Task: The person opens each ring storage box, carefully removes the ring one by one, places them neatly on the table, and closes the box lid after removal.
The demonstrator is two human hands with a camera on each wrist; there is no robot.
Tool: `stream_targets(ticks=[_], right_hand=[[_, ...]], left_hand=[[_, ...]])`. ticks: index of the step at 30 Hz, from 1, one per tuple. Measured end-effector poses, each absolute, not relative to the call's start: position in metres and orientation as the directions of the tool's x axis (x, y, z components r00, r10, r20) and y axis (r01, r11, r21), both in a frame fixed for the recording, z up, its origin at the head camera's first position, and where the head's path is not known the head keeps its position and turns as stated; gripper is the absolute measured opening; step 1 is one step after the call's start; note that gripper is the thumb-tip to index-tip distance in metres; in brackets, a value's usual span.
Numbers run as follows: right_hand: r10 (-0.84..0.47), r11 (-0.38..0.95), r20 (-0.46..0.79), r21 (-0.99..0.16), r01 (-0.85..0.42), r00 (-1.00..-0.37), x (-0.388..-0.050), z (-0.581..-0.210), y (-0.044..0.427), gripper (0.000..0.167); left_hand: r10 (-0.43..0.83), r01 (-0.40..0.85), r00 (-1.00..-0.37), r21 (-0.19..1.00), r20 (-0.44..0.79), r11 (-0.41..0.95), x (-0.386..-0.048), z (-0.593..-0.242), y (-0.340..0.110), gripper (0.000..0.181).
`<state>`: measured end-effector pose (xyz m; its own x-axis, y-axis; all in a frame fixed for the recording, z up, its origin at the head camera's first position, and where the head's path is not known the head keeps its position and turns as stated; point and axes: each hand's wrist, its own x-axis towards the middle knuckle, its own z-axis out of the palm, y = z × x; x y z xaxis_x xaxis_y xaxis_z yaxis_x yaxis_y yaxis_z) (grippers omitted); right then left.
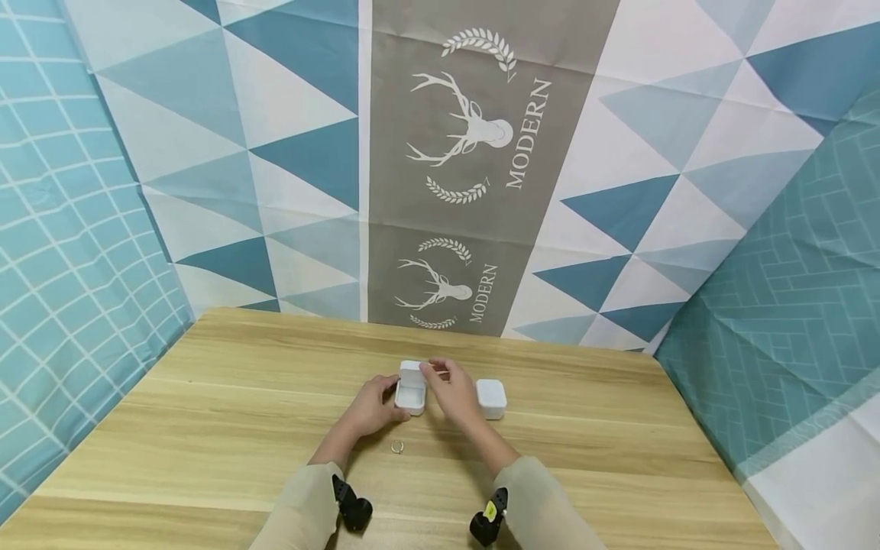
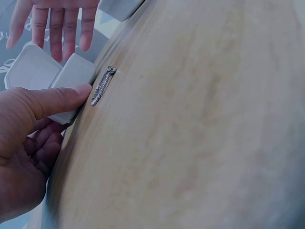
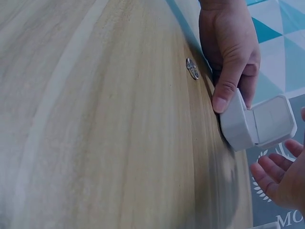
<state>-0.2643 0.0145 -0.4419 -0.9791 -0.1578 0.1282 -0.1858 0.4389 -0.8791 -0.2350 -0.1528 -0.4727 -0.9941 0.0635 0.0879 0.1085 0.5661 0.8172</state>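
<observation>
Near ring (image 2: 102,87) and closed box (image 1: 491,396), left hand (image 1: 370,406) grips opened box (image 1: 410,397); right hand (image 1: 454,389) empty, fingers loosely extended

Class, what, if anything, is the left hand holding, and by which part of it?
The open white box, held by its base in the fingers.

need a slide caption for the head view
Left hand holds an open box, right hand beside its raised lid; ring and closed box nearby.

Open box (image 1: 410,399) smooth, matt (plastic-looking); ring (image 2: 103,85) shiny metal; tabletop (image 1: 241,420) wood-grained.
</observation>
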Motion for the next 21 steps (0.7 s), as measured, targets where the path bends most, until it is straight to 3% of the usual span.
stream_targets(ticks=[21], right_hand=[[-0.192,0.358,0.117,-0.916,-0.181,-0.974,-0.2681,-0.447,0.0052,0.042]], left_hand=[[0.067,0.117,-0.993,0.825,0.096,0.553,-0.2362,-0.4744,-0.1532,0.071]])
